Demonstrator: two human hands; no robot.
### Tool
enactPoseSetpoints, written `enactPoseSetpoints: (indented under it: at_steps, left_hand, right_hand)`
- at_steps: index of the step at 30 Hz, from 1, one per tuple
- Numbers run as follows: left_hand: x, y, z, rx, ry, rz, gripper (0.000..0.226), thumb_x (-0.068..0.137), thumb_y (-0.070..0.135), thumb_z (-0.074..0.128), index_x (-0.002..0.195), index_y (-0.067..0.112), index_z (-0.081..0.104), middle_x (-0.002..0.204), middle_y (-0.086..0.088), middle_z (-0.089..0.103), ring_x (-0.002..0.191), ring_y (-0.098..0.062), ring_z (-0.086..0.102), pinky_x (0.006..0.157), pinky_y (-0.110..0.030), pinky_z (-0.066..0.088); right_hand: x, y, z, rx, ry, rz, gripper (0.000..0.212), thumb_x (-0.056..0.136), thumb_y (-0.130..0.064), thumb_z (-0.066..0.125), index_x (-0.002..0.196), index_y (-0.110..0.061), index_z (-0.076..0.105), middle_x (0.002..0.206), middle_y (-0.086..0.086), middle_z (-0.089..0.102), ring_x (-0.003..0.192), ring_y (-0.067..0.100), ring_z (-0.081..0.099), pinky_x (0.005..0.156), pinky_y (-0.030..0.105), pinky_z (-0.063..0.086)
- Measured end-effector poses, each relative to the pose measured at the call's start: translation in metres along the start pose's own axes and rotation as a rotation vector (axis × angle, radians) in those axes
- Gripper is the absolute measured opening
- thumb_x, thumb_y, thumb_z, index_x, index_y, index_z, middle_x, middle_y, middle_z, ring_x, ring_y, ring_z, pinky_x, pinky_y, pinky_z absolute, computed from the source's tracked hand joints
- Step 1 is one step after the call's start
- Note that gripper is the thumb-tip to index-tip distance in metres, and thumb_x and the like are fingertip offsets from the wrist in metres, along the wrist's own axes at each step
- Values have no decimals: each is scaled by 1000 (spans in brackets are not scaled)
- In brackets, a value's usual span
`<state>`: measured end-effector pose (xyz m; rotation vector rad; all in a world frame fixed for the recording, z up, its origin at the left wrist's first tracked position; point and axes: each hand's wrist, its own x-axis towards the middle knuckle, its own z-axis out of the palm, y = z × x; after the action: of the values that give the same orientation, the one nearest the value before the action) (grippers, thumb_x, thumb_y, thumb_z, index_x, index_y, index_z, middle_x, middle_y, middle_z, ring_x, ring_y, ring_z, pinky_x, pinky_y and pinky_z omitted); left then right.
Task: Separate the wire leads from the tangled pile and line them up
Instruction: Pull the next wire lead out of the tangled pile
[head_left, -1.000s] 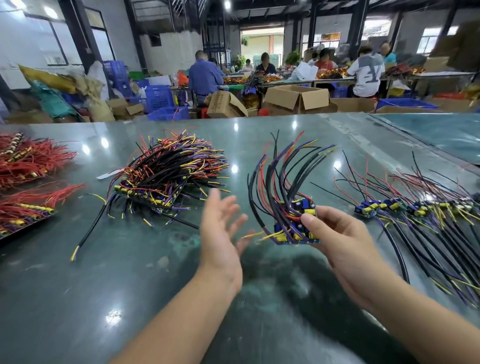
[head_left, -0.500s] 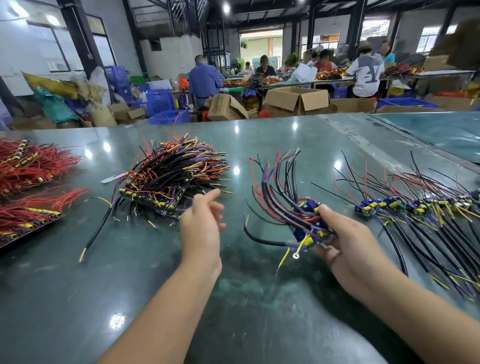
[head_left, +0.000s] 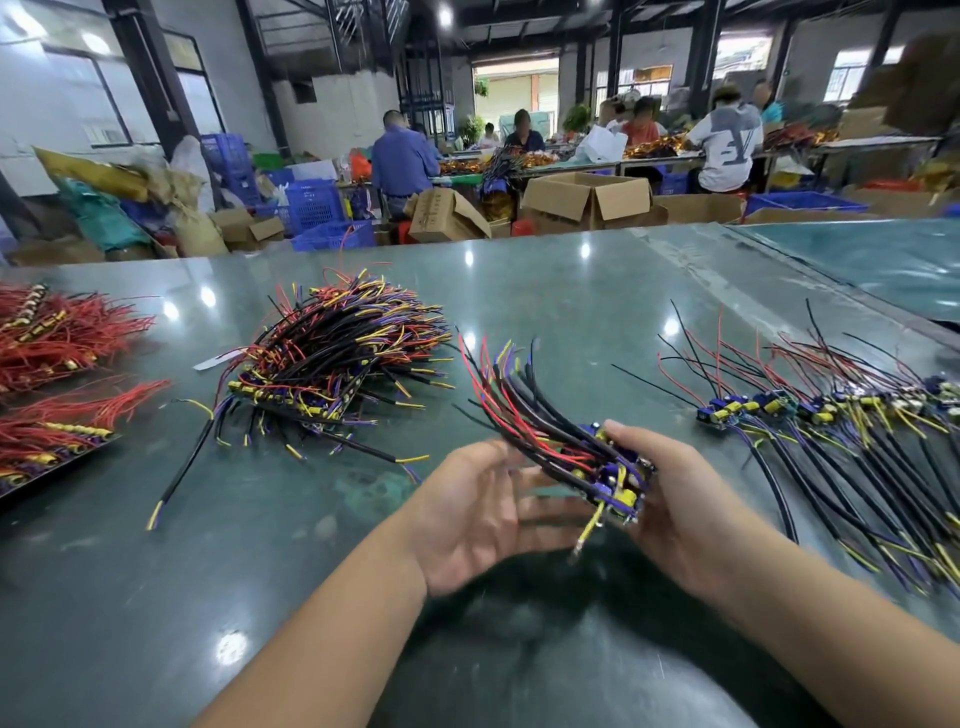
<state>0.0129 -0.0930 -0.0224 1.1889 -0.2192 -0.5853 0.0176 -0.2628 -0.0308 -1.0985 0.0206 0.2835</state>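
Note:
My right hand (head_left: 680, 499) grips a bundle of wire leads (head_left: 550, 431) by its blue and yellow component end, above the table; its black, red and purple wires fan up and to the left. My left hand (head_left: 483, 514) is beside it, palm up and blurred, fingers straight under the bundle's wires. A tangled pile of leads (head_left: 332, 358) lies on the green table to the left. On the right, a row of separated leads (head_left: 831, 431) lies lined up side by side.
Red wire bundles (head_left: 57, 332) lie at the table's left edge, some on a dark tray (head_left: 52, 467). The glossy green table (head_left: 208, 571) extends far back. Cardboard boxes (head_left: 587, 200), blue crates and seated workers are beyond it.
My left hand has come back from near the pile to right beside the bundle, palm up. The bundle in my right hand has tilted so its wires point up-left.

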Motion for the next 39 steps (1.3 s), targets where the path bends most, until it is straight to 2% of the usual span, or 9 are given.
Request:
enactPoseSetpoints:
  at_steps: [4, 7, 10, 17, 21, 30, 34, 37, 39]
  left_hand:
    - [-2, -7, -4, -38, -23, 44, 38, 83, 14, 58, 120, 9, 63, 119, -14, 66, 103, -28, 65, 96, -47, 50]
    - [3, -15, -16, -132, 130, -117, 40, 91, 3, 46, 125, -16, 51, 128, -35, 52, 123, -46, 48, 108, -55, 35]
    - [1, -16, -3, 75, 84, 147, 36, 84, 3, 61, 117, -12, 60, 123, -28, 59, 121, -40, 53, 105, -49, 41]
    - [10, -13, 3, -54, 262, 431, 36, 51, 16, 74, 87, 13, 73, 90, -2, 74, 86, -14, 70, 72, -24, 57]
    - [11, -15, 3, -81, 257, 424, 54, 64, 5, 68, 115, 7, 54, 96, -8, 71, 86, -20, 69, 75, -28, 57]
    - [13, -16, 1, -47, 243, 391, 45, 66, 6, 69, 107, 16, 53, 89, 0, 73, 85, -11, 69, 70, -23, 55]
    - [13, -15, 3, -99, 260, 408, 44, 64, 5, 69, 104, 17, 54, 85, 0, 73, 78, -11, 70, 66, -22, 55]
    - [14, -15, 3, -119, 269, 438, 42, 65, 5, 68, 101, 20, 55, 85, 0, 73, 80, -12, 70, 68, -22, 55]
    - [14, -15, 2, -109, 281, 465, 44, 65, 6, 69, 104, 20, 55, 90, -1, 73, 84, -14, 70, 72, -24, 56]
  right_hand:
    - [-3, -5, 1, -219, 11, -82, 29, 93, -23, 51, 88, -9, 76, 96, 18, 73, 78, 25, 72, 61, 30, 57]
    - [2, 1, 1, -560, 234, -306, 18, 88, -32, 61, 97, -18, 69, 104, 5, 70, 95, 22, 67, 86, 42, 54]
    - [0, 0, 3, -864, 375, -604, 28, 88, -46, 52, 109, -27, 58, 110, -14, 54, 103, 8, 56, 92, 31, 45]
    - [-5, 5, 3, -1346, -37, -925, 59, 75, -50, 70, 124, -19, 60, 126, -11, 51, 120, 12, 39, 105, 13, 25]
    - [-1, 6, 5, -1250, 16, -978, 26, 76, -8, 74, 100, -13, 66, 109, -6, 61, 108, 19, 56, 94, 23, 40]
    - [4, 5, 6, -630, 123, -680, 4, 86, -15, 67, 89, -17, 64, 97, 7, 66, 91, 10, 64, 76, 19, 49]
    - [-1, -7, 2, -573, 9, -569, 25, 75, -31, 71, 88, -10, 68, 82, -1, 71, 78, 7, 64, 72, 19, 49]
    - [2, -7, 1, -477, 186, -569, 32, 82, -40, 61, 80, -9, 68, 79, 13, 70, 75, 27, 62, 77, 44, 49]
    - [7, -9, -1, -286, 267, -431, 34, 92, -37, 54, 70, -15, 69, 72, 1, 71, 73, 17, 64, 75, 35, 50]
